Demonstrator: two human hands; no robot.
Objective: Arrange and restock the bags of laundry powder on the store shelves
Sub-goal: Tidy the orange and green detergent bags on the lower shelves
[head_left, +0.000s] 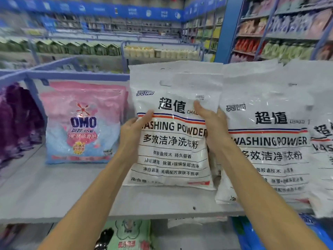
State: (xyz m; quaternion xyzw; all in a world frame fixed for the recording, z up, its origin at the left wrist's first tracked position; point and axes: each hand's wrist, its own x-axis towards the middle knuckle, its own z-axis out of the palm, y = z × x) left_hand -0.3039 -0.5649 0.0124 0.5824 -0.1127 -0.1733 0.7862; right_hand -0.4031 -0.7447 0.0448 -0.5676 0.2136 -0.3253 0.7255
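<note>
Both hands, left [134,131] and right [210,121], grip a white bag [171,145] by its sides, upright on the shelf [72,192].

The grey shelf [54,192] runs across the lower half of the frame. A purple bag [16,123] stands at its far left. To the right of that, left of centre, an OMO laundry powder bag [82,123] in pink and blue stands upright. At centre is a white washing powder bag [171,150], also upright. A second white bag [266,141] is just to its right, and a third white bag [322,159] sits at the right edge, reaching past the shelf's front.
</note>
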